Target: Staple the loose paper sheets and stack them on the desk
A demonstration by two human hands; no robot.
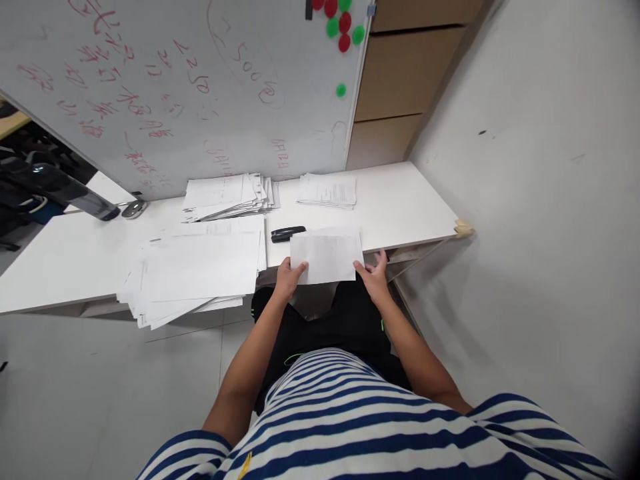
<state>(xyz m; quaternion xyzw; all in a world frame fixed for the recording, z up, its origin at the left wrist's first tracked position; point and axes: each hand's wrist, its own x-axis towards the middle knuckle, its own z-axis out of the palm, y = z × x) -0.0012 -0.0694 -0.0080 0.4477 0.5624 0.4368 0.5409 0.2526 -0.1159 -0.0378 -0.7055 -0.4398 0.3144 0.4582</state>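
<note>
A white sheet of paper (327, 257), perhaps with more sheets under it, lies across the front edge of the desk and juts out over my lap. My left hand (290, 279) pinches its lower left corner, thumb on top. At the right edge, my right hand (375, 277) has its thumb on the paper, while some fingers spread outward beside it. Just behind the sheet's upper left corner rests a black stapler (288, 234). Whether the sheet is stapled to others cannot be made out.
Left of my hands, a loose stack of papers (200, 263) overhangs the desk (400, 200). Behind are another paper pile (220, 197) and a smaller printed stack (327, 191). A bottle (75, 193) and mouse (133, 209) sit far left. The whiteboard (175, 87) stands behind, a wall right.
</note>
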